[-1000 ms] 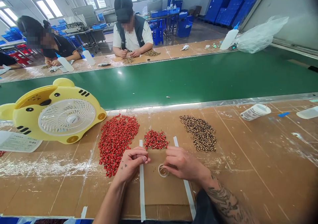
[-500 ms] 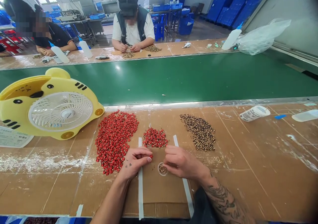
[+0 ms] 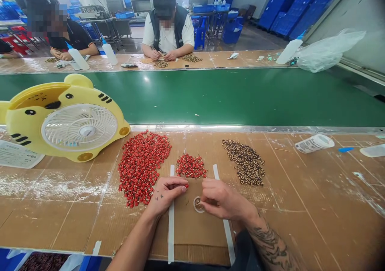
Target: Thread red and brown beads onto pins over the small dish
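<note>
Edging rightward over the corrugated cardboard sheet (image 3: 192, 227), the left hand (image 3: 166, 195) has its fingers pressed together at a glossy red bead (image 3: 187, 185); the right hand (image 3: 224, 199) curls, fingers closed, just beside a small round clear cup (image 3: 198, 204).

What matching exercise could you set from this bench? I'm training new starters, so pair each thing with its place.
Things:
1 large red heap
2 speckled brown heap
3 small round container
4 yellow tiger-shaped fan

Places:
A right of the small red heap
B between the left hand and right hand
C beside a printed sheet
D left of a white tape strip

Pairs: 1-D, 2-A, 3-B, 4-C
</note>
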Available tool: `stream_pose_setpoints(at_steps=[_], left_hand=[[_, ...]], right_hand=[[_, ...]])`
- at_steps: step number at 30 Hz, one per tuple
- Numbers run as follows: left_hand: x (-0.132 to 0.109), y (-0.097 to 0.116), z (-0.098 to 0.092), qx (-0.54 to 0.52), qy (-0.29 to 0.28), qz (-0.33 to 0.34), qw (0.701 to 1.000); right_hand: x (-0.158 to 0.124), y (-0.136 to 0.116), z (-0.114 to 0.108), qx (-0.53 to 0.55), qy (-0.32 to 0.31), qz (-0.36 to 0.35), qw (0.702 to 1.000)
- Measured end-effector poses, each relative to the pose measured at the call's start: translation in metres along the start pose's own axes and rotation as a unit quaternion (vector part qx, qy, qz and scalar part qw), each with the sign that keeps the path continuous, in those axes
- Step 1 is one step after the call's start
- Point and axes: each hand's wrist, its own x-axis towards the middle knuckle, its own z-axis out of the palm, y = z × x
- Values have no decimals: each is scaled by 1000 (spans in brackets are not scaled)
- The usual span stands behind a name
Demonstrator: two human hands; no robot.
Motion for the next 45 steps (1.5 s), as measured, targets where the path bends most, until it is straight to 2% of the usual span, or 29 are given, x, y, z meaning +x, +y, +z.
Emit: stream_pose_setpoints(at_steps=[3,6,9,12,22,28,34,36,39,41,45], left_hand=[[0,1,1,-6,1,7,1000],[1,0,3,-4,7,5,1000],[1,0,5,0,17,-16,1000],[0,1,7,14,19,-28,999],[-2,4,7,30,-6,-26,999],[-2,7,8,35,-5,-21,999],[-1,6,8,39,-5,-17,999],[-1,4,7,39,-2,-15,999],[0,0,5,46,0,-10,999],[0,-2,3,52,1,-7,999],[1,-3,1,48,3,-8,999]], right_hand=[[-4,2,-5,42,21,14,999],[-7,3,-8,98,118,27,988],[-6,2,-4,136,222,39,965],[-2,0,3,129,262,53,955],[3,-2,4,88,235,73,965],[7,-5,8,51,239,112,963],[4,-2,4,60,241,99,964],[2,-2,2,62,197,77,976],[1,-1,2,24,71,49,996],[0,0,0,-5,36,62,997],[-13,12,-26,-86,102,158,978]])
